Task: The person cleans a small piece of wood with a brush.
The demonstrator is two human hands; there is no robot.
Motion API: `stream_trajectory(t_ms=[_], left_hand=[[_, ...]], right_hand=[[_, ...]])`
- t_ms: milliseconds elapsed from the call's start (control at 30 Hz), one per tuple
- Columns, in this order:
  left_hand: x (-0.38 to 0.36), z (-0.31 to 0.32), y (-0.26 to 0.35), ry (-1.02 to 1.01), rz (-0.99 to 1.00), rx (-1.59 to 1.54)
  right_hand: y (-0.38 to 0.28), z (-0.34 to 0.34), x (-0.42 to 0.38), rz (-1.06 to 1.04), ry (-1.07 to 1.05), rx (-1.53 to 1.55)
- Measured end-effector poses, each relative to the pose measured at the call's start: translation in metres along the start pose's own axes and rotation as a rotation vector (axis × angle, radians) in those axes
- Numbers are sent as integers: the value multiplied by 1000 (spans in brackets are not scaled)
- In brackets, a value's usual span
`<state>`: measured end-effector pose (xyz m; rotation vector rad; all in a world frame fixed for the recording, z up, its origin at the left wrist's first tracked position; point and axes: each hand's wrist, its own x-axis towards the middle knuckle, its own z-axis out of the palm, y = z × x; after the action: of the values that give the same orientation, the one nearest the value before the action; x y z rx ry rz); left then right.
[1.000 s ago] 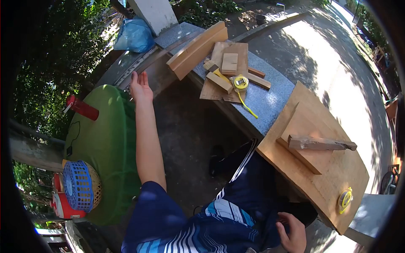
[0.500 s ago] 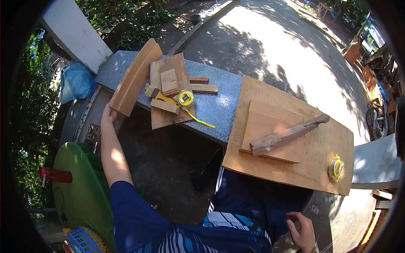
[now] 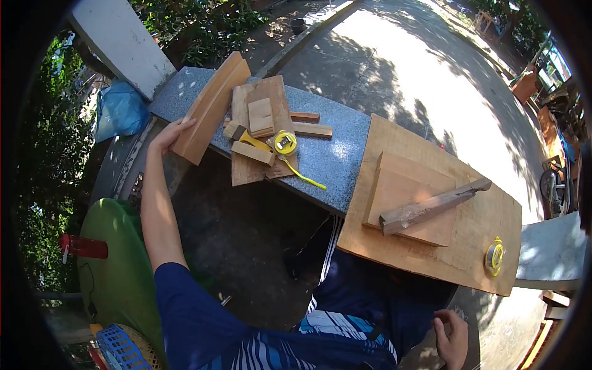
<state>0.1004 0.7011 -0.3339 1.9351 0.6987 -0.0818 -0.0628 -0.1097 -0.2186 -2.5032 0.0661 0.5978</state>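
My left hand reaches out to the near end of a long curved wooden plank lying on the grey stone bench; its fingers touch the plank's end. My right hand rests low by my leg with curled fingers, holding nothing that I can see. Beside the plank lies a flat board with small wood blocks, a yellow-handled tool and a yellow tape measure.
A large plywood sheet over my lap carries a smaller board, a rough wooden stick and a second tape measure. A green table with a red can and blue basket stands left. A blue bag lies behind the bench.
My left hand has swung from above the green table across to the curved plank's end and now touches it. The view has turned to the right. My right hand stays low.
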Motion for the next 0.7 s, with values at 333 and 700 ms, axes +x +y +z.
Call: stream_trajectory(t_ms=[333, 700], left_hand=[[-46, 24, 21, 328, 412, 623], [-266, 210, 107, 194, 602, 666]], right_hand=[[65, -31, 6, -56, 704, 125], [226, -89, 57, -91, 1268, 189]])
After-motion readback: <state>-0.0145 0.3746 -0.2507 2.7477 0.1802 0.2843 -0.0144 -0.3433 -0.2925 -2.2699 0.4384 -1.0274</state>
